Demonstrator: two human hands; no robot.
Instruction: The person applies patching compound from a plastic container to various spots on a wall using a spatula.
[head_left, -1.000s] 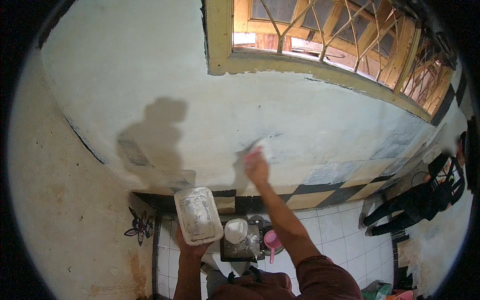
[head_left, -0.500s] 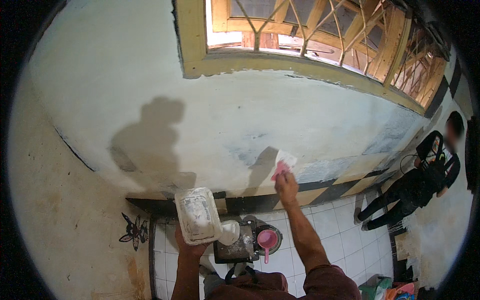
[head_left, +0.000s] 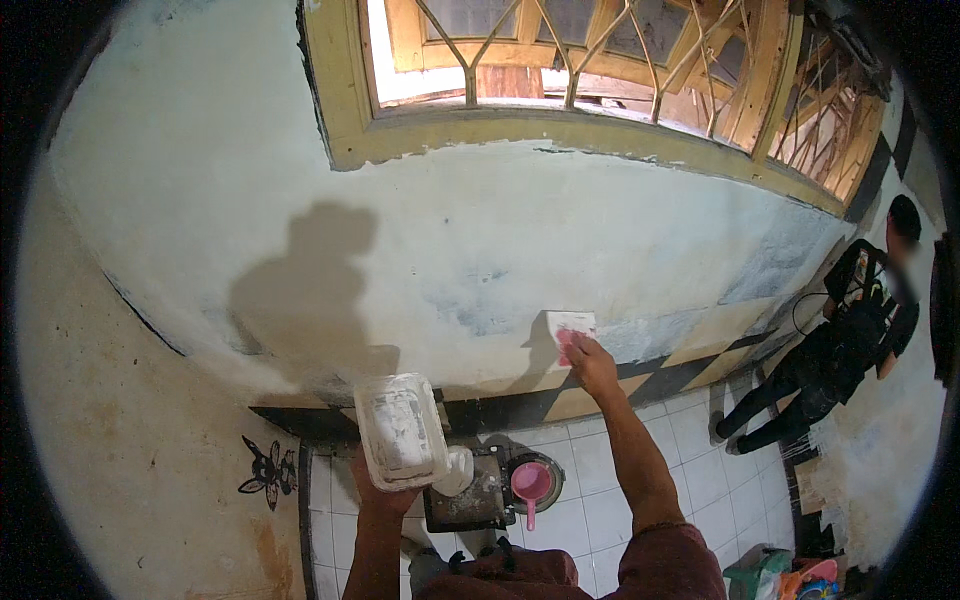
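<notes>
My right hand (head_left: 592, 360) grips a pink-and-white flat scraper (head_left: 571, 330) against the pale, patchy wall (head_left: 480, 240), just above a band of black and beige squares. My left hand (head_left: 380, 480) supports a white-smeared rectangular plastic container (head_left: 400, 425) from below. Partly hidden behind the container is a white lump or bag (head_left: 458, 475) on a dark, stained stand (head_left: 470, 512). A pink dipper (head_left: 530, 485) lies in a round dark vessel to its right. My shadow falls on the wall above the container.
A yellow-framed window (head_left: 440, 130) with bars spans the upper wall. At the right a person in dark clothes (head_left: 830, 360) stands by the side wall. Colourful bags or items (head_left: 795, 570) lie at lower right on the white tiled floor (head_left: 590, 520). A side wall (head_left: 170, 450) with a dark flower decal borders the left.
My right hand has moved right and a little down along the wall with the scraper. The window and the person appear shifted in the view; my left hand still holds the container.
</notes>
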